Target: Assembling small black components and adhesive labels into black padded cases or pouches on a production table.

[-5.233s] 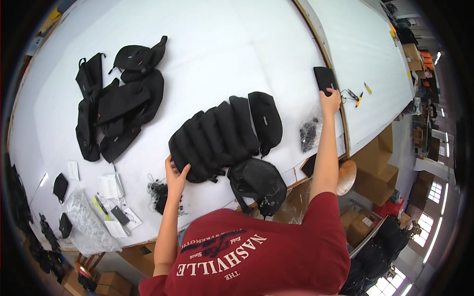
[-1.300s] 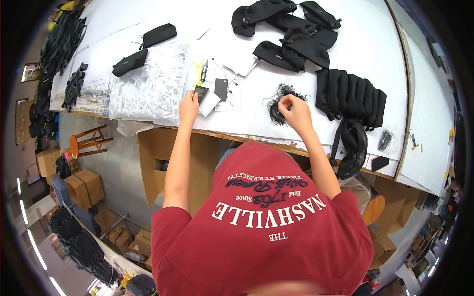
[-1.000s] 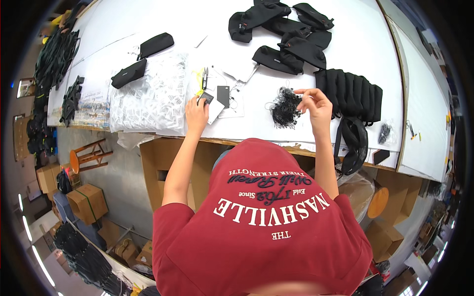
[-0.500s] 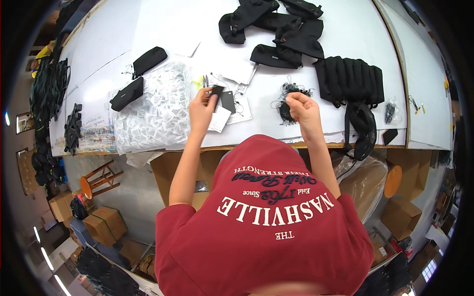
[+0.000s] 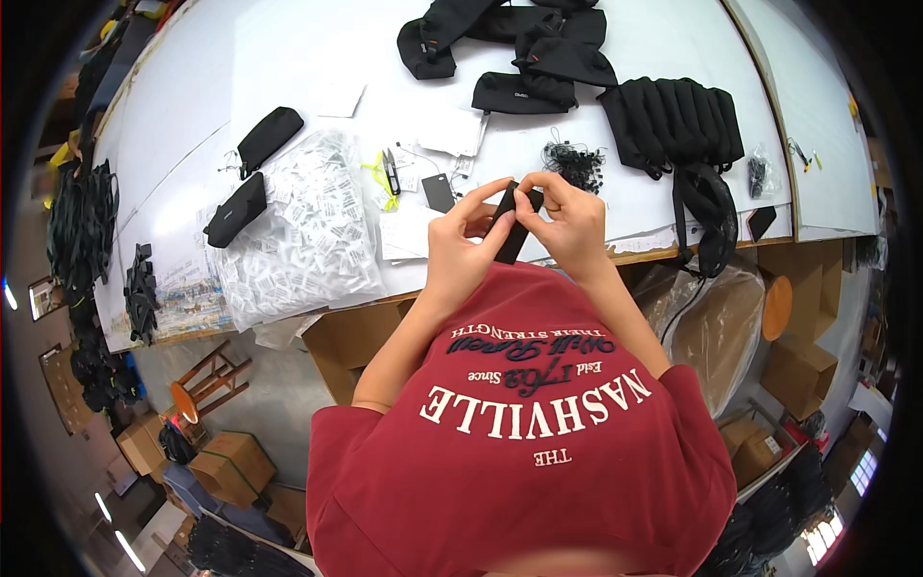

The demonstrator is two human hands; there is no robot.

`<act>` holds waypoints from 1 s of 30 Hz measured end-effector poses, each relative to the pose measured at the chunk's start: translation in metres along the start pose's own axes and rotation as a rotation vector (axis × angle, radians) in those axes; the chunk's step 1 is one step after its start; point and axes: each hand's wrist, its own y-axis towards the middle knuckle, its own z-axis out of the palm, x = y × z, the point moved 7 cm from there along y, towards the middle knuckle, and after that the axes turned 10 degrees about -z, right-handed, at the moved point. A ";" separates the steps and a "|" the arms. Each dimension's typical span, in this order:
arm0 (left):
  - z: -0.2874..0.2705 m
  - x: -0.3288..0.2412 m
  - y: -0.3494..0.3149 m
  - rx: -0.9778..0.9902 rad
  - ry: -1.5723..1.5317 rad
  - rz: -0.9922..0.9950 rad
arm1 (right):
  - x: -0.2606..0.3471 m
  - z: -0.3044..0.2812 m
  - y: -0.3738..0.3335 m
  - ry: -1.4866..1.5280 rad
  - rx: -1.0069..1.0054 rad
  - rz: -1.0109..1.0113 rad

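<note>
Close to my chest, my left hand (image 5: 458,242) pinches a black hang tag (image 5: 511,242), which looks folded or doubled. My right hand (image 5: 569,223) meets it from the other side, thumb and forefinger closed at the tag's upper part. Whether a thin string runs between those fingertips is too small to see. Just beyond my hands lies a tangled heap of black tag strings (image 5: 575,165). Another black tag (image 5: 438,193) rests flat on the table beside white cards (image 5: 454,131). Thread snips (image 5: 390,171) lie next to something yellow (image 5: 376,176).
Left of my hands sits a large clear bag of small white labels (image 5: 308,236), with two black pouches (image 5: 236,210) by it. More black pouches (image 5: 562,56) are piled at the far side, and a row of them (image 5: 673,125) stands at the right. A wooden stool (image 5: 207,380) is below the table.
My left hand has brought the black tag from above the white cards toward my chest. My right hand has moved left from the string heap, and both now meet at the tag.
</note>
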 end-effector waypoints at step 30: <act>0.074 -0.030 0.049 -0.019 0.167 0.064 | -0.099 -0.031 0.016 0.932 0.328 0.597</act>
